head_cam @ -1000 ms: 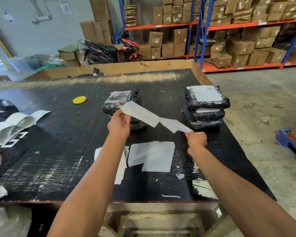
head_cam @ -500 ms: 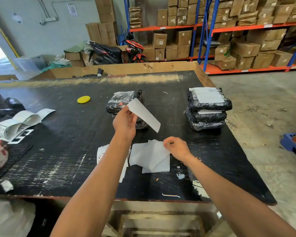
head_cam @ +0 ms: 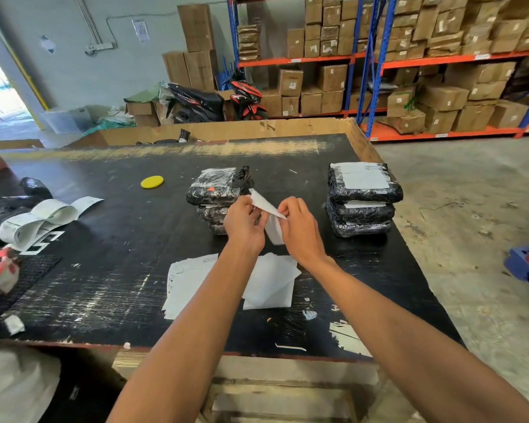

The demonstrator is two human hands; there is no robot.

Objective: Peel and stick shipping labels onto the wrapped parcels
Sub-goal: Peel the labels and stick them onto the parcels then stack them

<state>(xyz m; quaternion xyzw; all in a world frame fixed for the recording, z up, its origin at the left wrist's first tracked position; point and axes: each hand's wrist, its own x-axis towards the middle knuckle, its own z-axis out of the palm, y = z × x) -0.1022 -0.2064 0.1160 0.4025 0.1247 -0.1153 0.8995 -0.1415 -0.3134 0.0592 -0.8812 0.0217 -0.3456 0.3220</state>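
White label paper [head_cam: 268,209] sits pinched between both of my hands, held up over the black table [head_cam: 110,288] just in front of the middle stack of wrapped parcels [head_cam: 219,190]. My left hand [head_cam: 243,222] grips its upper left corner with curled fingers; my right hand [head_cam: 298,228] pinches the edge nearer me, thumb and forefinger closed on it. I judge I am working the label loose from its backing, though I cannot tell whether the two layers have parted yet.

That unlabelled stack lies directly beyond my hands, slightly toward the left hand, so the left is the nearer one for laying the label down. The label's long axis runs slantwise from upper left to lower right, while the top parcel's long side runs roughly left to right, so I expect a small turn before pressing it on.

Further right, well apart, stands the stack of labelled parcels [head_cam: 362,196], a white label showing on top. Loose backing sheets [head_cam: 269,282] lie on the table under my forearms, and a label roll [head_cam: 40,218] lies unspooled far left.
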